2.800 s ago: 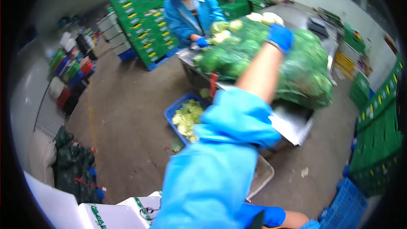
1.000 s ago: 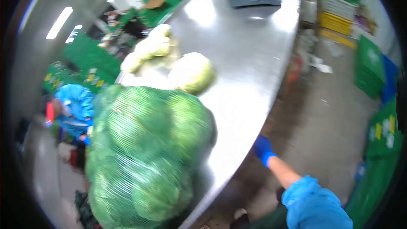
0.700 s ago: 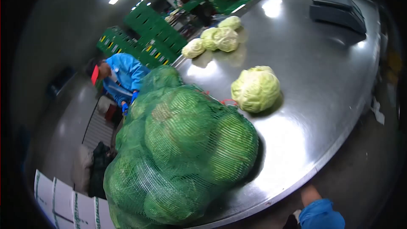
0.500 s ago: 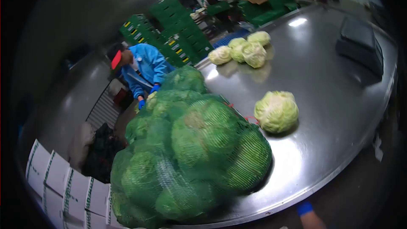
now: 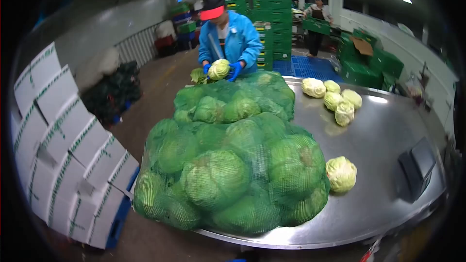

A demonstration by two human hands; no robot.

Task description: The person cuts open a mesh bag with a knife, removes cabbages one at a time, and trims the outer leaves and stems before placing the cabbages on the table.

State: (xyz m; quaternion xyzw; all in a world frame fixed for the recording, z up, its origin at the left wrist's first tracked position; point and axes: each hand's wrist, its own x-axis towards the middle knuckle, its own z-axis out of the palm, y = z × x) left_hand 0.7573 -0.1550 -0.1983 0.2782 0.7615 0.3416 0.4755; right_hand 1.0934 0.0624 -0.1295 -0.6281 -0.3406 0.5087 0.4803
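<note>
Neither of my hands shows plainly; only a sliver of blue, too small to make out, sits at the bottom edge below the table. Nearest to me, a green net sack (image 5: 218, 179) full of cabbages lies on the metal table. Behind it rests another cabbage-filled net sack (image 5: 233, 99). One loose cabbage (image 5: 341, 174) is just right of the near sack, and several more loose cabbages (image 5: 335, 98) are grouped at the far side. Across the table a co-worker in a blue jacket (image 5: 245, 36) holds a cabbage (image 5: 219, 69) in blue-gloved hands.
A dark device (image 5: 416, 169) stands on the right of the metal table (image 5: 374, 140). White boxes (image 5: 63, 131) are stacked on a blue pallet at left. Green crates (image 5: 274, 24) stand behind the co-worker. Another person (image 5: 318, 17) carries a green crate in the background.
The view has swung left and levelled out. My blue-gloved hand, earlier at the lower right, has left the picture. The co-worker now holds a cabbage up in plain sight.
</note>
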